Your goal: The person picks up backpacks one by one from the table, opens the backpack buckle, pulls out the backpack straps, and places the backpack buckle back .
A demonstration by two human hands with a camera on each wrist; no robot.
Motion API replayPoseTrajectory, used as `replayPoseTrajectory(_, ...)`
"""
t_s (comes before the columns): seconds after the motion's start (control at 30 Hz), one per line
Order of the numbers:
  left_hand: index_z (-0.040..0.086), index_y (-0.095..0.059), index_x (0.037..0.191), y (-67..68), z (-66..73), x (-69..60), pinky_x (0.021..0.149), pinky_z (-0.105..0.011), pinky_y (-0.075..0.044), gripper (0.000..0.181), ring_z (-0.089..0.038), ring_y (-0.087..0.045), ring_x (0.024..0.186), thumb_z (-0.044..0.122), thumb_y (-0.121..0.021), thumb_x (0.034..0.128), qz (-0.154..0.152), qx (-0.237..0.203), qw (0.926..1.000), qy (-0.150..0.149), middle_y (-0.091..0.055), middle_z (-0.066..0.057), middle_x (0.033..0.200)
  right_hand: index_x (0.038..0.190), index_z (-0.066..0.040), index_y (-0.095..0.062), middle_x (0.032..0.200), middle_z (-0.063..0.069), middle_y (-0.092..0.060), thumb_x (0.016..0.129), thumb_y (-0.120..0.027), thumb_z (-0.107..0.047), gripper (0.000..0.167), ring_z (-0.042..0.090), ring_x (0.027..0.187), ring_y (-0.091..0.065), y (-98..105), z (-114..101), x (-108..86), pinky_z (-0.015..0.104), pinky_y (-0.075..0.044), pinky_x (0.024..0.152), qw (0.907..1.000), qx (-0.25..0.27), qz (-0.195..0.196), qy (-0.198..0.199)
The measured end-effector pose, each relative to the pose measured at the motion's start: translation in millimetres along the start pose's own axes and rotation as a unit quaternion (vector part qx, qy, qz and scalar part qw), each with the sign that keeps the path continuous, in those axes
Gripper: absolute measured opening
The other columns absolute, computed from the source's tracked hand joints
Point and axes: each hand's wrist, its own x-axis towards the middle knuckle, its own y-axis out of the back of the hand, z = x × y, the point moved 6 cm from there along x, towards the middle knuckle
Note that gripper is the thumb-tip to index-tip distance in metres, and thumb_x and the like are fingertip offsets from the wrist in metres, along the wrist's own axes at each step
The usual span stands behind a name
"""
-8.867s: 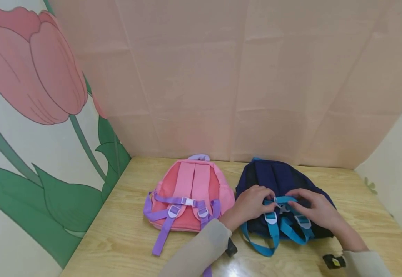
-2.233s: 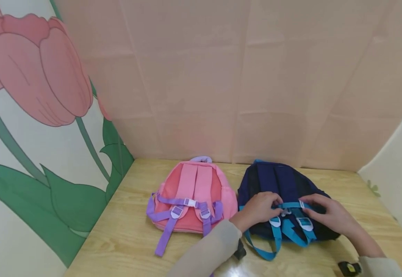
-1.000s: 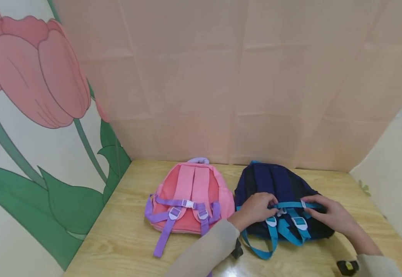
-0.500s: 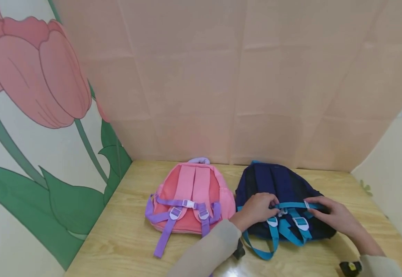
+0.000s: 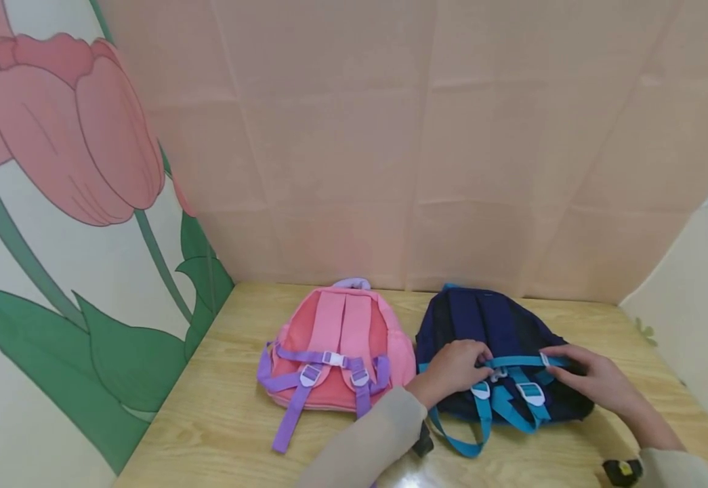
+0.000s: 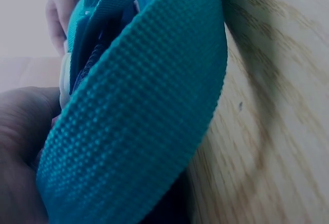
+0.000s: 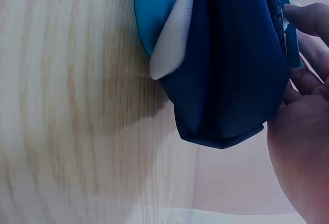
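Note:
A navy backpack (image 5: 494,315) lies on the table with its shoulder straps facing up. My left hand (image 5: 454,369) pinches the left part of its blue chest strap (image 5: 515,361), beside a pale buckle (image 5: 498,373). On the right, my right hand (image 5: 594,379) pinches the same strap at a small white slider (image 5: 545,359). The strap runs taut between both hands. In the left wrist view, a loose teal webbing strap (image 6: 139,100) hides most of the left hand (image 6: 23,152). The right wrist view has the right hand (image 7: 306,126) by the backpack's side.
A pink backpack (image 5: 341,325) with purple straps lies just left of the navy one, close to the left forearm. Blue strap loops (image 5: 469,447) hang onto the wooden table (image 5: 207,413). A peach sheet (image 5: 414,149) stands behind, and a painted wall (image 5: 73,271) borders the left.
The right hand and white slider have moved right along the chest strap, away from the left hand. The stretch between the hands has lengthened and straightened. The left hand keeps its hold.

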Motion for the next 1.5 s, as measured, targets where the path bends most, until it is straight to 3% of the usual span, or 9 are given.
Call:
replayPoseTrajectory(0.3,0.030,-0.071,0.109,0.4,2.2,-1.3,0.074,-0.009,-0.043,0.014,0.009,-0.054,0.085,0.038,-0.070,0.0962,0.008,0.011,0.9999,-0.005,-0.063,0.021,0.098,0.112,-0.011,-0.073,0.109,-0.017,-0.068,0.083,-0.082,-0.005,0.031,-0.016,0.100,-0.052,4.3,2.8,1.3,0.002,-0.038,0.080,0.9999,-0.009,-0.004,0.007)
replayPoseTrajectory(0.6,0.030,-0.071,0.110,-0.4,4.3,-2.9,0.076,-0.009,-0.044,0.016,0.008,-0.054,0.086,0.039,-0.070,0.0964,0.017,0.029,0.9994,-0.011,-0.063,0.019,0.099,0.112,-0.010,-0.073,0.107,-0.012,-0.069,0.084,-0.081,-0.007,0.029,-0.009,0.094,-0.056,7.1,2.3,0.8,0.006,-0.042,0.075,0.9996,-0.025,-0.015,0.001)
replayPoseTrajectory(0.87,0.032,-0.071,0.110,-1.6,5.7,-1.9,0.078,-0.009,-0.043,0.016,0.007,-0.053,0.085,0.039,-0.070,0.0962,0.019,0.044,0.9987,-0.015,-0.062,0.021,0.097,0.112,-0.016,-0.074,0.106,-0.016,-0.067,0.086,-0.082,-0.014,0.028,-0.006,0.089,-0.058,9.1,4.3,-1.2,0.013,-0.046,0.071,0.9985,-0.046,-0.025,-0.013)
replayPoseTrajectory(1.07,0.032,-0.071,0.110,-2.7,6.5,-1.0,0.079,-0.010,-0.044,0.016,0.007,-0.053,0.087,0.040,-0.069,0.0964,0.015,0.048,0.9987,-0.013,-0.063,0.021,0.098,0.110,-0.017,-0.074,0.102,-0.012,-0.068,0.084,-0.083,-0.012,0.028,-0.004,0.084,-0.056,9.4,4.8,-0.8,0.015,-0.045,0.069,0.9981,-0.055,-0.029,0.000)
replayPoseTrajectory(1.33,0.032,-0.071,0.111,-2.7,7.2,-0.9,0.080,-0.010,-0.044,0.016,0.007,-0.054,0.089,0.039,-0.069,0.0965,0.011,0.045,0.9988,-0.012,-0.064,0.021,0.100,0.108,-0.022,-0.075,0.106,-0.011,-0.070,0.081,-0.085,-0.015,0.029,-0.011,0.099,-0.052,7.5,5.2,-0.7,0.004,-0.034,0.078,0.9956,-0.084,-0.039,0.013)
replayPoseTrajectory(1.5,0.032,-0.070,0.115,-2.7,7.4,-1.7,0.082,-0.010,-0.045,0.019,0.006,-0.056,0.094,0.039,-0.068,0.0975,0.004,0.046,0.9989,-0.013,-0.065,0.021,0.104,0.107,-0.018,-0.075,0.104,-0.012,-0.071,0.079,-0.086,-0.010,0.031,-0.009,0.098,-0.054,5.9,3.2,0.1,0.003,-0.034,0.080,0.9952,-0.079,-0.038,0.044)
